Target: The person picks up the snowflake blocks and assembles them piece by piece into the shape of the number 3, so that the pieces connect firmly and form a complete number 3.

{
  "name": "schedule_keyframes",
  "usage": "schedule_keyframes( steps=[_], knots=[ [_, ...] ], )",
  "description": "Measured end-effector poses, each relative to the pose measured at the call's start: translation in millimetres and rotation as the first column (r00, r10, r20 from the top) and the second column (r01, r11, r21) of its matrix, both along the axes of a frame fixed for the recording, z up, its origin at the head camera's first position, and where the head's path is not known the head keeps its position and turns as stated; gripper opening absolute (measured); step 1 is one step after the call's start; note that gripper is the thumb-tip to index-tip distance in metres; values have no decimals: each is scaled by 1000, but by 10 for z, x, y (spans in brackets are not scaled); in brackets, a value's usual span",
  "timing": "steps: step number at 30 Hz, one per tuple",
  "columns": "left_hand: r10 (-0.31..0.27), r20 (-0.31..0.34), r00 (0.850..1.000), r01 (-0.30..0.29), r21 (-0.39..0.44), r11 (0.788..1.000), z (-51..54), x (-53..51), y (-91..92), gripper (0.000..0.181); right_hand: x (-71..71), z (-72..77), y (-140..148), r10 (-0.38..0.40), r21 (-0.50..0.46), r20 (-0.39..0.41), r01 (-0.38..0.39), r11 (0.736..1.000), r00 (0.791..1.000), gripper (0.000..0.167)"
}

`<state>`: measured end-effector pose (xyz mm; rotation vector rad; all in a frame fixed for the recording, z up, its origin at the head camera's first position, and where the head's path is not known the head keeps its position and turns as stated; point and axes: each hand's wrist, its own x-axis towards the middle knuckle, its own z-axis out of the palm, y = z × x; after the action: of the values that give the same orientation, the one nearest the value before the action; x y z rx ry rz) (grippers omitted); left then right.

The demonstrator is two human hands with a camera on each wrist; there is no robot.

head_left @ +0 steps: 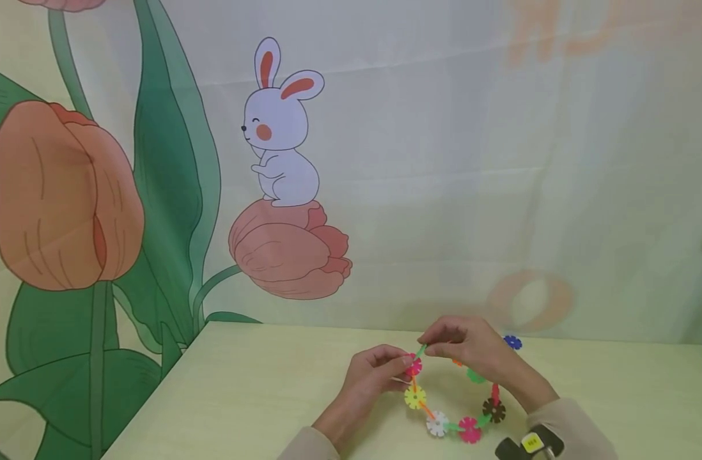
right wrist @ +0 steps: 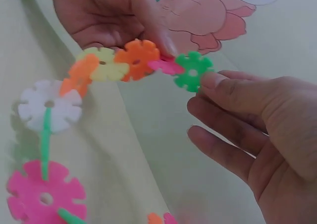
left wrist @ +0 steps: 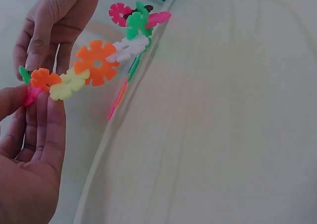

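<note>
A chain of notched plastic snowflake discs hangs in a curve between and below the hands in the head view. My left hand (head_left: 374, 374) pinches a pink disc (right wrist: 166, 66) near one end of the chain. At that end my right hand (head_left: 472, 342) pinches a green disc (right wrist: 193, 71) between thumb and index finger, its other fingers spread loosely. Green and pink discs touch. Further along come an orange disc (right wrist: 137, 60), a yellow disc (head_left: 415, 397), a white disc (head_left: 437, 423), another pink disc (head_left: 470, 430) and a dark brown disc (head_left: 493, 410). My right hand partly hides the chain's far side.
A blue disc (head_left: 513, 342) is near the table's back edge, beyond my right wrist. The pale table (head_left: 241, 396) meets a printed cloth backdrop (head_left: 420, 191) with tulips and a rabbit. A black wrist device (head_left: 529, 443) sits at the right sleeve.
</note>
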<state>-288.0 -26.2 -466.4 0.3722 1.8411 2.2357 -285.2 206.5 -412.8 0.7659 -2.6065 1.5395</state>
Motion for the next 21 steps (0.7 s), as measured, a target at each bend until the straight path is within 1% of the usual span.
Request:
schedule_keyframes(
  steps=[3,7,11,13,19,21],
  knots=[
    [14,2,1000,-14,-4,1000,-1,1,-5,20,-20,30,78,-49,46,-20,50,998,999,14],
    [28,13,1000,-28,-14,1000,7,4,-4,19,-62,38,217,-90,106,-71,97,990,993,14],
    [26,16,1000,-26,-23,999,10,8,-4,18,-96,6,351,-88,164,-94,102,981,992,15],
    [20,13,1000,-20,-19,1000,8,11,-4,18,-104,-23,410,-88,178,-83,102,979,993,16],
    [20,8,1000,-20,-15,1000,-4,9,2,18,-112,-134,558,-107,203,28,100,974,994,16],
    [23,10,1000,-23,-18,1000,-7,7,4,17,-117,-173,598,-101,225,46,88,970,994,15]
  ],
)
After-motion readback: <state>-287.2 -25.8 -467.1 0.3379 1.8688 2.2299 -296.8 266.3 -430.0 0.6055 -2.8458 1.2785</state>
